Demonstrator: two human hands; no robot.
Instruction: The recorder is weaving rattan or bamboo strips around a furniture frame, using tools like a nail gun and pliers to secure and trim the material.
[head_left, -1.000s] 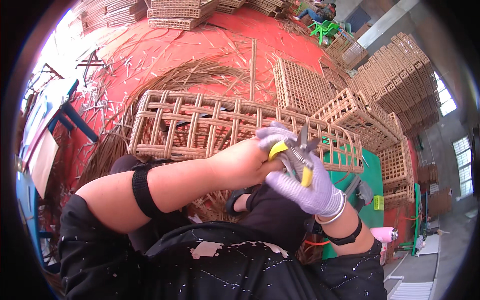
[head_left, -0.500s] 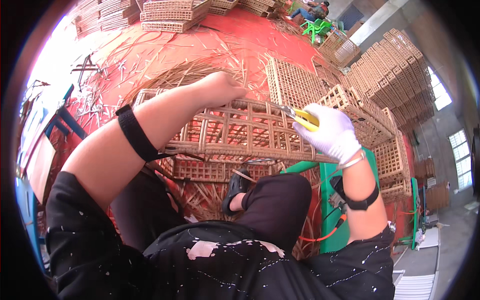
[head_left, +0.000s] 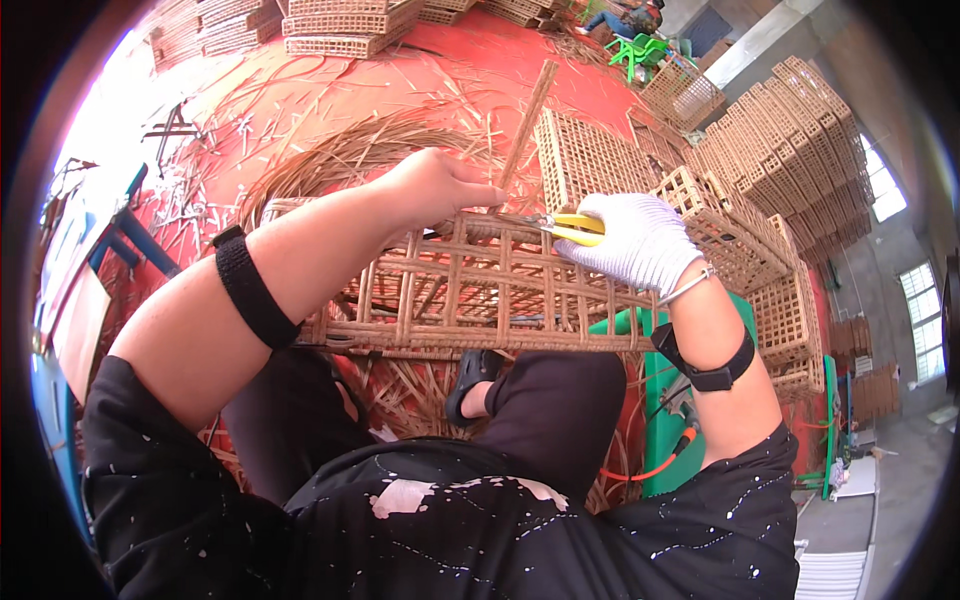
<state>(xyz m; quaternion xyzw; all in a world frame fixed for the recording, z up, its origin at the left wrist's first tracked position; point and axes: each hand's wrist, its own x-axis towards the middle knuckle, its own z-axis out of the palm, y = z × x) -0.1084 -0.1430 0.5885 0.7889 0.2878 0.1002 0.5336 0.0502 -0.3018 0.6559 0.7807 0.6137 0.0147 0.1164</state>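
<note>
A woven rattan basket (head_left: 480, 290) lies tilted on its side across my knees, its open lattice toward me. My bare left hand (head_left: 440, 188) reaches over its upper rim with fingers pinched together. A flat rattan strip (head_left: 527, 125) stands up at a slant from those fingertips, its lower end partly hidden by them. My right hand (head_left: 635, 235), in a white glove, is closed round yellow-handled cutters (head_left: 578, 228). The metal jaws of the cutters point left at the basket's upper rim, close to the left fingertips.
Rattan offcuts and a coil of strips (head_left: 310, 160) cover the red floor. Finished baskets (head_left: 590, 160) stand behind and right, beside tall stacks (head_left: 785, 150). A green stool (head_left: 665, 450) with an orange-ended hose is by my right knee. Another person (head_left: 630, 20) sits far off.
A rattan strip now rises upright at my left fingertips. My right hand and the cutters have moved left along the rim, and the basket has shifted slightly.
</note>
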